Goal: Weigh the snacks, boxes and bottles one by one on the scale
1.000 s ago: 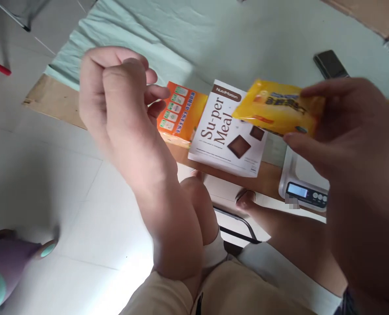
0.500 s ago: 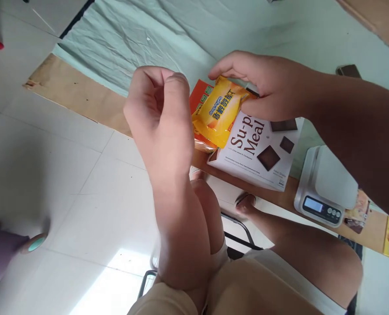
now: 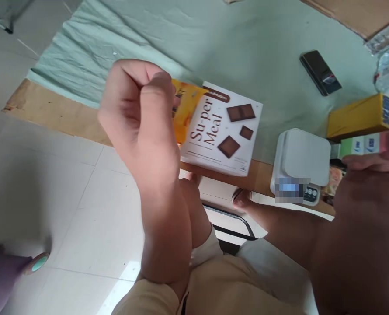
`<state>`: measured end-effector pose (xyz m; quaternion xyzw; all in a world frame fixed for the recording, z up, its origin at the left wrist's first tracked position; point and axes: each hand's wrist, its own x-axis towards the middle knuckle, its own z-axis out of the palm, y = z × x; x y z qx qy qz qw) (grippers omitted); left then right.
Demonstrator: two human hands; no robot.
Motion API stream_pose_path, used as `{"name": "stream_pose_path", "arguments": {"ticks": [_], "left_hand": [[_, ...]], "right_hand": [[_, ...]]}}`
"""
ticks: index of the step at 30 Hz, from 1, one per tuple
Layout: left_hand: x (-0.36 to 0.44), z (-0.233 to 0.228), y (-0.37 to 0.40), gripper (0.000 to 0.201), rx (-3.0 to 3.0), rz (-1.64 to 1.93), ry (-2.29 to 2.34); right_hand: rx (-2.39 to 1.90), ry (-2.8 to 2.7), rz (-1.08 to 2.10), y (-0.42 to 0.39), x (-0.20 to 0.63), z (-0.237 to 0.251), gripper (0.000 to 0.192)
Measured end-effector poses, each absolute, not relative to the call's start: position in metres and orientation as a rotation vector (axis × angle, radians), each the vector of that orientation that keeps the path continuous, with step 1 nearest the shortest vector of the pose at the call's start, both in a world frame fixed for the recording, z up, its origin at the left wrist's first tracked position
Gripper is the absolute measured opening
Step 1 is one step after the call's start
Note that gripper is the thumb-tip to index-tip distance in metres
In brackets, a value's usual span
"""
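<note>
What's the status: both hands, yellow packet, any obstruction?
Left hand curled, grip unclear. Right hand right of the scale, hold unclear. Yellow packet at the white box's left side, partly hidden behind left hand.

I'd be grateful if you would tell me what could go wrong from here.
The white box lies close to the near edge of the table, so a knock might tip it off. The scale is near that edge too, and the right hand beside it could bump it. The left hand partly hides the yellow packet, so a poor grip could go unnoticed.
</note>
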<state>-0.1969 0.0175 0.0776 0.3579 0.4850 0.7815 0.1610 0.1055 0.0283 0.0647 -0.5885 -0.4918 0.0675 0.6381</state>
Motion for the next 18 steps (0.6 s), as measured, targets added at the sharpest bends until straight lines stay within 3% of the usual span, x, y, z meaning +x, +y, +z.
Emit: {"name": "stream_pose_path", "arguments": {"ticks": [3, 5, 8, 12, 15, 18], "left_hand": [[-0.149, 0.089, 0.02, 0.04, 1.049, 2.497, 1.039], [-0.111, 0.094, 0.014, 0.045, 1.183, 2.499, 0.766], [-0.054, 0.092, -0.004, 0.03, 1.498, 2.012, 0.692], [0.021, 0.074, -0.025, 0.027, 1.592, 1.409, 0.596], [0.072, 0.06, -0.034, 0.029, 1.592, 1.152, 0.598], [0.109, 0.048, -0.045, 0.04, 1.577, 0.909, 0.637]], "right_hand": [[-1.195, -0.967, -0.007, 0.022, 0.159, 0.039, 0.028], [-1.215, -0.931, -0.075, 0.02, 0.194, 0.027, 0.03], [-1.303, -0.904, -0.13, 0.011, 0.237, 0.014, 0.034], [-1.462, -0.899, -0.013, -0.015, 0.26, 0.001, 0.029], [-1.598, -0.95, 0.217, -0.033, 0.262, -0.002, 0.022], [-1.694, -0.99, 0.446, -0.041, 0.265, 0.0, 0.029]]}}
